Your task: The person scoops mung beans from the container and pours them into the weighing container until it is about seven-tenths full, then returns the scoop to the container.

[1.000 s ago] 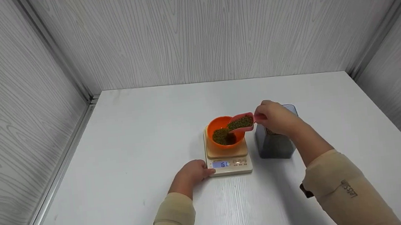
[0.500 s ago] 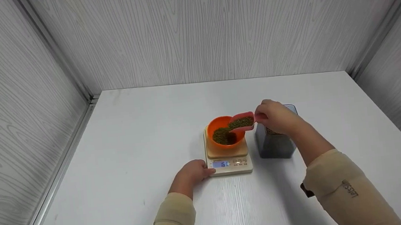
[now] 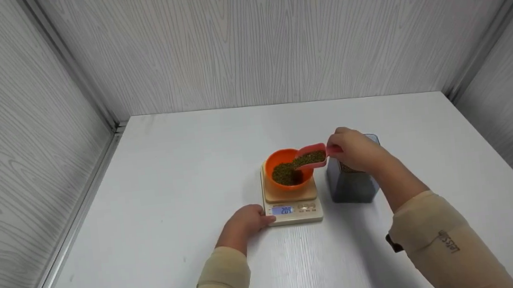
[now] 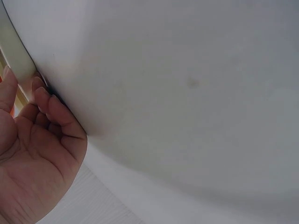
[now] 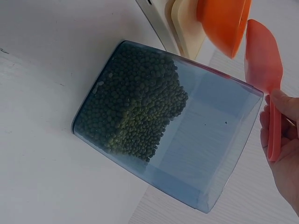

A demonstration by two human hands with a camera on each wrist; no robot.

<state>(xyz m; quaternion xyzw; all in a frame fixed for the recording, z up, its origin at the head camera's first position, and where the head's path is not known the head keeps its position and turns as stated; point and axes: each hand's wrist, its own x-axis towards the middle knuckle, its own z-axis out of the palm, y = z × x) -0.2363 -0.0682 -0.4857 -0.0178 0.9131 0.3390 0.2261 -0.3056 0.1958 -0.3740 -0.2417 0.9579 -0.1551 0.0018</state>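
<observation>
In the head view, my right hand [image 3: 355, 150] holds a pink scoop [image 5: 262, 60] by its handle. Green mung beans [image 3: 310, 158] fill the scoop, whose front end is tipped over an orange bowl [image 5: 225, 28]. More mung beans [image 3: 283, 174] lie inside that bowl. Under it is a cream kitchen scale [image 3: 309, 215] with a lit display, which seems to read about 209, though the digits are small. My left hand [image 3: 246, 219] grips the scale's near left corner, thumb on top. The left wrist view shows its fingers [image 4: 58, 112] curled against the scale's side.
A clear bluish container [image 5: 205, 121], partly full of mung beans [image 5: 140, 102], stands right of the scale, below my right hand. The white table [image 3: 183, 171] is bordered by a back wall [image 3: 245, 40] and side walls with grey wood-grain panels.
The scale's reading has gone up from about 161. The scoop has shifted very slightly right and beans now show nearer its lip. My left hand stays where it was.
</observation>
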